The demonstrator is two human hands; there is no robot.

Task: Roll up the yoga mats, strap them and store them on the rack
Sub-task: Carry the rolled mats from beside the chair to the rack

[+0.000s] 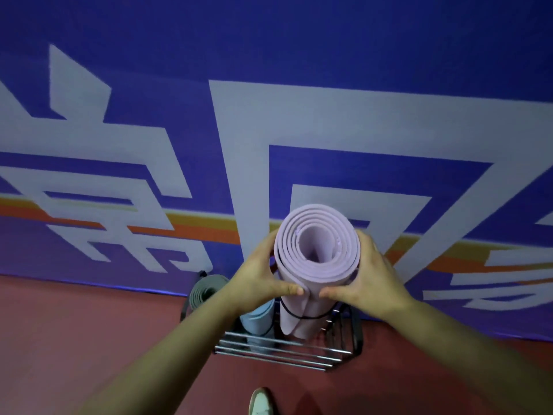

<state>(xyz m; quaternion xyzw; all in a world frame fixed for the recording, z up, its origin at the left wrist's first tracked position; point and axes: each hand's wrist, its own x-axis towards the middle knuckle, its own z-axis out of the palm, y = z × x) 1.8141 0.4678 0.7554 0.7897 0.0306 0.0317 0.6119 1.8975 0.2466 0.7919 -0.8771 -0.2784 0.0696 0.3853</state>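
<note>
Head view: both hands are on the lilac mat [317,265]. It's rolled, held upright, with its spiral top end facing the camera. Left hand [263,277] grips the left side and right hand [368,283] the right side. Fingers are curled round the roll, and the thumbs nearly meet on the near face just below the top edge.

A thin black strap [302,316] loops round the mat lower down. The mat's bottom end sits inside the wire rack [284,351], right of centre. Can't tell if it rests on the rack's base.

Rack contents:
- blue mat [257,317], rolled and upright, just left of the lilac one and partly behind the left wrist
- grey mat [203,290], rolled and upright, at the far left end by a black post. Can't tell if it's inside the frame or just beside it.

The rack stands on the red floor [89,339], against a blue banner [269,55] with large white characters and an orange-yellow stripe. The toe of a pale shoe [261,402] shows at the bottom edge, near the rack's front rails.
</note>
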